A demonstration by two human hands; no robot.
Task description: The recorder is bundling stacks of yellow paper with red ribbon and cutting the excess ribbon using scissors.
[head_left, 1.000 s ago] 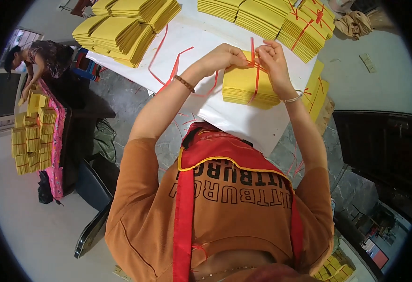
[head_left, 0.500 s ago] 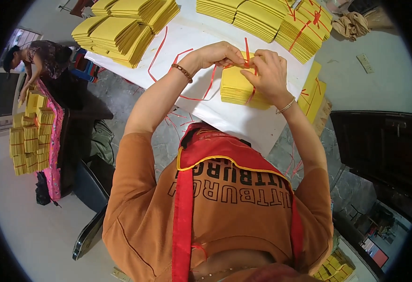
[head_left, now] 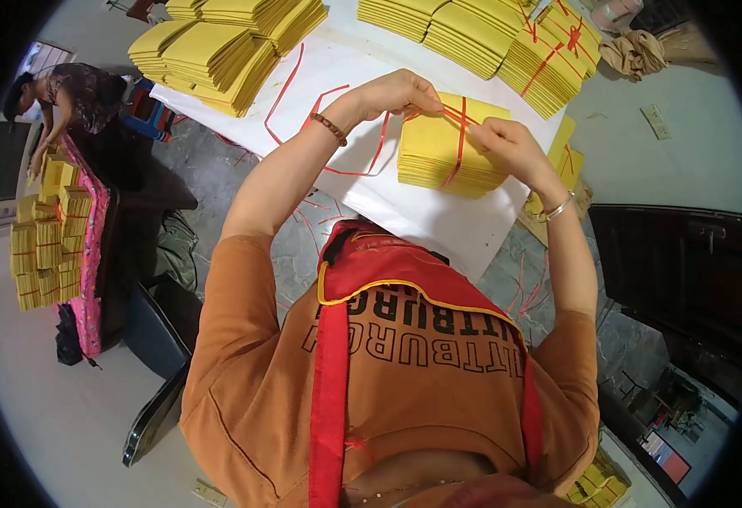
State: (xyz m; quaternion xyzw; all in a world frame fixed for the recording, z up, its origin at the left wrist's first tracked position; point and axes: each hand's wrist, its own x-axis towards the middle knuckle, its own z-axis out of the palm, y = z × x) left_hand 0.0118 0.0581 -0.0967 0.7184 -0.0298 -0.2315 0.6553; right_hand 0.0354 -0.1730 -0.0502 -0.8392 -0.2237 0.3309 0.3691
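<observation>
In front of me on the white table lies a stack of yellow envelopes (head_left: 434, 152), with a red ribbon (head_left: 462, 135) running across its top and down the near side. My left hand (head_left: 405, 93) pinches one part of the ribbon at the stack's far left corner. Over the stack's right half, my right hand (head_left: 513, 148) is closed on another part of it. Between the two hands the ribbon is stretched taut. A loose length of red ribbon (head_left: 378, 152) trails on the table left of the stack.
Piles of yellow envelopes (head_left: 210, 63) stand at the far left of the white table (head_left: 337, 63). More stacks, some ribbon-tied (head_left: 549, 68), line its far side. A black chair (head_left: 159, 339) stands at left. Beyond, another person (head_left: 79, 102) bends over tied yellow bundles (head_left: 45, 245).
My right hand has moved right and slightly down, away from my left hand, drawing the ribbon out between them. More of the stack's top now shows.
</observation>
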